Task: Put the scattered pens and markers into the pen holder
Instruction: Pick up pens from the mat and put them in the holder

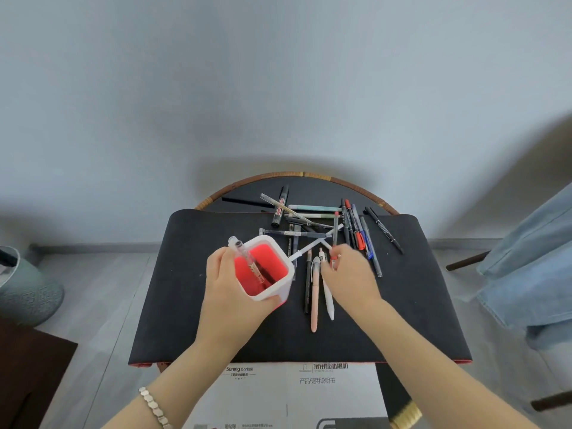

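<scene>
My left hand (230, 284) grips the white pen holder (286, 270) with a red inside, tilted above the black mat (418, 305). One clear pen (244, 258) leans in the holder, its cap end sticking out at the upper left. My right hand (349, 274) rests over the pile, fingers pinched on a pen with a red end (335, 233). Several pens and markers (312, 221) lie scattered across the mat's far half. A pink pen (314, 301) and a white pen (328, 300) lie beside my right hand.
The mat covers a round table with a wooden rim (303, 174) against a pale wall. A grey-green vase (28, 289) stands on the floor at left. Blue denim fabric (526, 267) hangs at right. Printed paper (288, 394) lies under the mat's near edge.
</scene>
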A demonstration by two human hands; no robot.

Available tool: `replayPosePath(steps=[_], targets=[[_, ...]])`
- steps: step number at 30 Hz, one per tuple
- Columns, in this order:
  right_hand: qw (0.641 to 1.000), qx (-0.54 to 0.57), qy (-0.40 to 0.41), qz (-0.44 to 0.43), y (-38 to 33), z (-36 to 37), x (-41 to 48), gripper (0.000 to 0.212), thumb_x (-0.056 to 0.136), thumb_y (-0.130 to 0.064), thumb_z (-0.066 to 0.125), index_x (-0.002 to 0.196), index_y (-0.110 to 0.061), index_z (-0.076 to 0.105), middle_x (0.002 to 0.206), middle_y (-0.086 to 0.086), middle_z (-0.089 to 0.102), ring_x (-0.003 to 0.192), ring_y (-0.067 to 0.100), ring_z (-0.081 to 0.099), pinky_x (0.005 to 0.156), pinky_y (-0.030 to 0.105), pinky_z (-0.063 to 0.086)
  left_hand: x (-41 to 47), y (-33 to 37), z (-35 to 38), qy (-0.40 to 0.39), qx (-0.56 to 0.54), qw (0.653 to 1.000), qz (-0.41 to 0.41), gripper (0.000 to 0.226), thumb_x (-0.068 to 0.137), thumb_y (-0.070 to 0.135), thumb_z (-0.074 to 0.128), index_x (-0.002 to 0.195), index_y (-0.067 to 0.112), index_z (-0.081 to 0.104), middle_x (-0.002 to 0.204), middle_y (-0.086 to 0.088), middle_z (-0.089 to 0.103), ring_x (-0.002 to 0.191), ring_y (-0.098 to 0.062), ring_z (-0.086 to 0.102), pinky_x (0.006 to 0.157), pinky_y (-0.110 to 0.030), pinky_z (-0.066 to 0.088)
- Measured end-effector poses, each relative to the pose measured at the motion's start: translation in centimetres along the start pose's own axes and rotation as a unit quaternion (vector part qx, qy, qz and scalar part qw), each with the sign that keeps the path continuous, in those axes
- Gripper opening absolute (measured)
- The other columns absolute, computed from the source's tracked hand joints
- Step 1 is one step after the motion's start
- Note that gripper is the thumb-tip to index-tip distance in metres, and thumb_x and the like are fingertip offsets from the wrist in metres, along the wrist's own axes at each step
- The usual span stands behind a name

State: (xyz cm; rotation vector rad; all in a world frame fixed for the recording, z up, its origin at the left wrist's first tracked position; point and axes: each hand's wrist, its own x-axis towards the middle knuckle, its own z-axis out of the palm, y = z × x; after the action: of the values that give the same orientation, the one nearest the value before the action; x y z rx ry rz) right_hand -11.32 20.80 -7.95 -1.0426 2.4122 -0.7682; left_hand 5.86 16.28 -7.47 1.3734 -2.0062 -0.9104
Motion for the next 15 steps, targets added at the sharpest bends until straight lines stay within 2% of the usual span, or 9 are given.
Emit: replayPosePath(steps=[2,3,6,9,12,15], targets=[[0.985,-0.133,-0.097,0.056,1.0,2.1,0.8,0.045,0.089,-0.031,0.052,0.124,-0.005,0.041,0.12,0.016,0.051,0.104,0.028,0.055,0.083,0.035,0.046,0.0,0.0,0.0,-0.004,0.005,1.0,0.002,0.095,0.059,0.029,0.084,0.136,0.022,0.027,0.137,0.004,0.029,0.121,-0.014,0.039,0.089,-0.022,0.04],[0.977,-0.163,-0.117,0.074,1.2,3.2,1.0,0.05,0.089,-0.033,0.053,0.127,-0.004,0.037,0.123,0.016,0.048,0.109,0.03,0.054,0.084,0.036,0.047,-0.1,0.0,0.0,-0.006,0.007,1.0,0.003,0.094,0.059,0.03,0.084,0.135,0.021,0.028,0.137,0.003,0.03,0.121,-0.014,0.039,0.089,-0.021,0.039],[0.975,-0.172,-0.088,0.11,1.4,5.3,1.8,0.051,0.087,-0.024,0.056,0.128,-0.002,0.035,0.124,0.017,0.047,0.106,0.03,0.058,0.083,0.035,0.05,-0.3,-0.2,-0.2,-0.005,0.014,1.0,0.007,0.093,0.059,0.031,0.084,0.134,0.021,0.029,0.138,0.003,0.03,0.12,-0.012,0.038,0.089,-0.02,0.038],[0.975,-0.147,-0.09,0.137,1.9,5.4,2.1,0.05,0.082,-0.016,0.059,0.125,-0.003,0.036,0.115,0.015,0.052,0.097,0.029,0.06,0.073,0.033,0.049,-0.4,-0.3,-0.3,-0.013,0.017,1.0,0.011,0.093,0.059,0.031,0.084,0.134,0.021,0.03,0.138,0.003,0.031,0.113,-0.006,0.035,0.089,-0.019,0.037],[0.978,-0.129,-0.12,0.113,2.6,4.1,1.3,0.038,0.082,-0.017,0.057,0.115,-0.005,0.042,0.092,0.009,0.052,0.077,0.024,0.055,0.06,0.029,0.045,-0.7,-0.3,-0.2,-0.024,0.014,0.999,0.015,0.092,0.06,0.029,0.084,0.134,0.021,0.03,0.137,0.004,0.031,0.111,-0.003,0.031,0.09,-0.019,0.037],[0.994,0.06,-0.073,0.048,1.9,1.0,0.3,0.022,0.087,-0.022,0.055,0.102,-0.008,0.048,0.086,0.007,0.058,0.066,0.017,0.056,0.053,0.021,0.042,-0.9,-0.2,0.0,-0.03,0.006,0.999,0.019,0.093,0.059,0.03,0.084,0.134,0.022,0.029,0.127,0.012,0.029,0.109,-0.002,0.032,0.087,-0.016,0.037]])
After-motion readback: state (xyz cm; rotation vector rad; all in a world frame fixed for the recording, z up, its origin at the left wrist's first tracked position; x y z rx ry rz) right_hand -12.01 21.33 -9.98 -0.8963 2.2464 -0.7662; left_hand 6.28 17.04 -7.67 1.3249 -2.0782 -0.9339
